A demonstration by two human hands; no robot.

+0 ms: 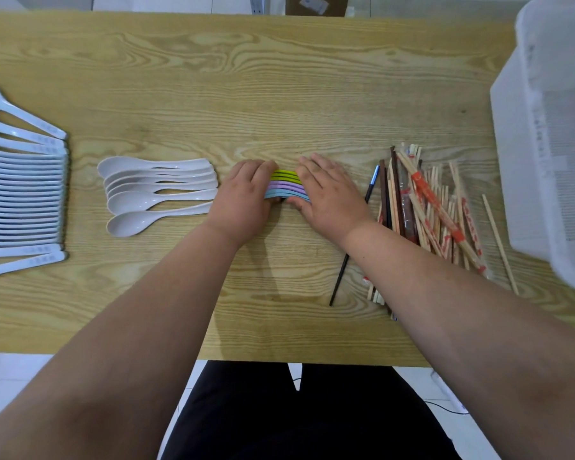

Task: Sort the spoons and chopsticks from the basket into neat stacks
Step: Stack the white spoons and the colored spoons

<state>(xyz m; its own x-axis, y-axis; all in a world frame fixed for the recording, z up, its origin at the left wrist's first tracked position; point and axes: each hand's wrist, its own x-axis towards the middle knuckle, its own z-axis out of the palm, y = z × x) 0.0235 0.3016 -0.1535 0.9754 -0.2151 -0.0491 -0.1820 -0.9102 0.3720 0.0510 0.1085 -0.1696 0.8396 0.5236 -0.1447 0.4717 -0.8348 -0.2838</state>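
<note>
Reference item: the stack of coloured spoons (286, 184), in yellow-green, purple and blue layers, at the middle of the wooden table (213, 78).

Hands: the left hand (246, 197) is curled over the stack's left end, fingers on the far side and thumb on the near side. The right hand (326, 190) lies flatter over the right end, fingers fairly straight and pressing. Together they squeeze the stack into line.

Done, by appearance: just left of the stack lies a fanned group of beige spoons (156, 190), handles pointing towards it. Well beyond those, a long, tight row of white spoons (20, 190) runs off the left edge of view.

Outstanding: right of the stack, the chopsticks (425, 207) form a loose pile, some bare wood, some in red-printed wrappers, some dark. A black chopstick (341, 273) lies apart, passing under the right wrist. Further right stands the white basket (545, 144); its interior is too blurred to tell whether anything remains.

Assessment: spoon sorting looks nearly complete; the beige group and the chopsticks need squaring up.
</note>
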